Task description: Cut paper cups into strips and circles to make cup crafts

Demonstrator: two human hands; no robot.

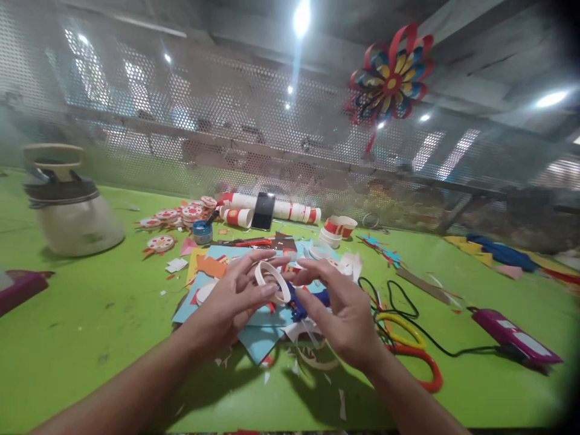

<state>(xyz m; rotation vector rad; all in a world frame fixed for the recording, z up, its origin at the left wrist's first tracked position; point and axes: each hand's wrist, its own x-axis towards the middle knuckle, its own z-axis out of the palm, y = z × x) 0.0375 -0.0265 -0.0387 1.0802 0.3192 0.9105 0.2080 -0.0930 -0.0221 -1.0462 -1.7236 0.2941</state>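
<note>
My left hand pinches a thin white ring, apparently of paper or card, between thumb and fingers. The ring is tilted above the middle of the table. Just right of it, my right hand hovers with thumb and fingers apart, holding nothing I can see. Behind and between the hands lies a dark blue glue gun, partly hidden by my fingers. Under both hands spreads a pile of light blue paper, with an orange paper piece and white scraps.
Scissors with a yellow handle and a red handle lie right, near a purple power strip. A kettle-like jug stands left. Behind are a blue jar, a phone and cardboard tubes. A paper flower hangs above.
</note>
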